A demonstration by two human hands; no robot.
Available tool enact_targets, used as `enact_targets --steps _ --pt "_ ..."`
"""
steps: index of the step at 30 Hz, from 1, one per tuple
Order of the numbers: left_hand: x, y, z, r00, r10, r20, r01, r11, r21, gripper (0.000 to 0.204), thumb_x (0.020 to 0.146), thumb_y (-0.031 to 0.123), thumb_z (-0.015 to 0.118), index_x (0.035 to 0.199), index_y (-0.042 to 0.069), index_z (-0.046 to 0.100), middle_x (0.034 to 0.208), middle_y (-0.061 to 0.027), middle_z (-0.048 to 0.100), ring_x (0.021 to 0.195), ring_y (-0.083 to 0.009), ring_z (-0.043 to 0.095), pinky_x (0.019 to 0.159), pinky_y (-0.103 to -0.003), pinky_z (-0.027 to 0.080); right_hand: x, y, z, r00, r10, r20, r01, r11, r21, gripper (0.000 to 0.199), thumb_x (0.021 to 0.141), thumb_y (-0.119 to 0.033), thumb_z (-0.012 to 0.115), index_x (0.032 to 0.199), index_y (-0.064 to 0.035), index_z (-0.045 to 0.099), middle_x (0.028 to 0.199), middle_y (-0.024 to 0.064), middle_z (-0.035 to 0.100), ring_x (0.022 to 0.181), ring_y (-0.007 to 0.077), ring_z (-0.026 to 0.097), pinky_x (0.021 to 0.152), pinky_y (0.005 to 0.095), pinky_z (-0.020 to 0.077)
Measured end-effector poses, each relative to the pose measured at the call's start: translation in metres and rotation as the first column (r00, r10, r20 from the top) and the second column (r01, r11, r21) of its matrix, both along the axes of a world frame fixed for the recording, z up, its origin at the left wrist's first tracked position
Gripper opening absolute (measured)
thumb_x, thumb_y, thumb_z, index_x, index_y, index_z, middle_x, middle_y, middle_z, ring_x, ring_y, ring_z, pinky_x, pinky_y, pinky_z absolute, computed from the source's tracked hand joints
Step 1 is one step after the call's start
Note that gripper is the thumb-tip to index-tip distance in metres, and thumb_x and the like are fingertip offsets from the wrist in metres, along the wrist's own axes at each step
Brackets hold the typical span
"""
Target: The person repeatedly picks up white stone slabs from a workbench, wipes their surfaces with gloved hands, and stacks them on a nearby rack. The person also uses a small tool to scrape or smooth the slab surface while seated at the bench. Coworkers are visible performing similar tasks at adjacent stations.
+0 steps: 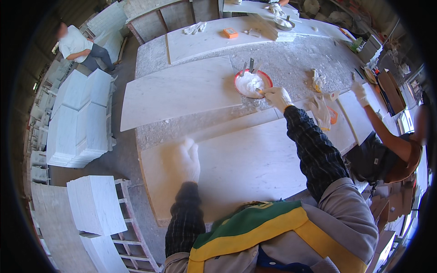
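Observation:
My right hand, in a white glove, is closed on a small tool that looks like a putty knife, with a brownish part showing at the bowl's near rim. White paste fills the red-rimmed bowl, where several metal blades stick up at the far side. My left hand, also gloved, is over the left part of a white marble slab directly in front of me. Motion smears its fingers, and I see no object in it.
Beyond lies another marble slab; farther back are a pair of gloves and an orange box. A co-worker's gloved hand is at right. One person stands far left by stacked slabs. Loose gloves lie right of my forearm.

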State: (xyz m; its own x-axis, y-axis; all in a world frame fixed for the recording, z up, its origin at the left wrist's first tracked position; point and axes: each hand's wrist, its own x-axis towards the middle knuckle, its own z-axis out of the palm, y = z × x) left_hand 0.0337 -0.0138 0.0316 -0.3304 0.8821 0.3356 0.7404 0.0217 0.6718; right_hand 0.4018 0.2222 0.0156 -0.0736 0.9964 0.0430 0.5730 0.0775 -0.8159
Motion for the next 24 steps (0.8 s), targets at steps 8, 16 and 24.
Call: enact_targets --steps 8,16,24 --pt "0.0 -0.001 0.001 0.999 0.028 -0.044 -0.029 0.999 -0.023 0.028 0.097 0.027 0.071 0.099 0.001 0.061 0.098 -0.02 0.067 0.094 -0.0406 0.064 0.084 -0.05 0.049 0.01 -0.006 -0.008 0.998 0.053 0.028 -0.055 0.994 0.091 0.02 0.091 -0.014 0.065 0.103 -0.0022 0.076 0.078 0.0077 0.067 0.066 0.0189 0.062 0.059 0.0328 0.0467" --pt "-0.003 0.003 -0.023 0.998 -0.031 -0.052 0.038 0.988 0.148 0.028 0.099 0.028 0.068 0.104 0.001 0.063 0.105 -0.0197 0.07 0.101 -0.0393 0.065 0.091 -0.05 0.048 0.018 -0.012 -0.018 0.977 -0.109 0.184 0.092 0.991 0.097 0.019 0.083 -0.025 0.071 0.092 -0.0098 0.077 0.086 0.0194 0.071 0.08 0.0406 0.069 0.073 0.047 0.0561" --pt "-0.002 -0.004 -0.017 0.996 0.023 -0.089 -0.016 0.996 0.083 0.024 0.097 0.023 0.071 0.108 0.002 0.066 0.111 -0.017 0.071 0.104 -0.038 0.064 0.092 -0.049 0.049 0.004 -0.028 -0.014 0.811 -0.19 -0.554 0.045 0.963 -0.265 0.018 0.099 -0.013 0.065 0.107 -0.0007 0.075 0.072 0.0 0.061 0.056 0.0074 0.054 0.047 0.0245 0.0389"
